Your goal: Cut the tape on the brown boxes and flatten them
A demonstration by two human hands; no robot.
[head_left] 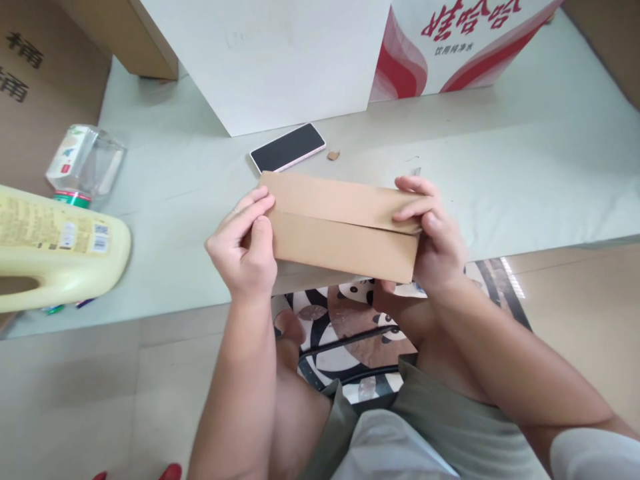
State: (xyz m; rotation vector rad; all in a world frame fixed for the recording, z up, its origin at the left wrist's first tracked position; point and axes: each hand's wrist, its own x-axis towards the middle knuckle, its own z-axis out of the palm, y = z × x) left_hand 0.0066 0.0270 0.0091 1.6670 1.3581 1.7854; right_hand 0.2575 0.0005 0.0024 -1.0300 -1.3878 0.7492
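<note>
A flat brown cardboard box (340, 230) with its top flaps folded shut is held at the near edge of a pale table (525, 180). My left hand (243, 247) grips the box's left end, fingers curled over the top flap and thumb on the front. My right hand (434, 233) grips the right end, fingers pressing the flap down. Both hands are closed on the box.
A phone (287, 147) lies screen up just behind the box, with a small brown scrap (333, 155) beside it. A yellow jug (55, 247) and a clear plastic bottle (83, 163) lie at the left. A white box (270, 60) and a red-and-white carton (450, 40) stand at the back.
</note>
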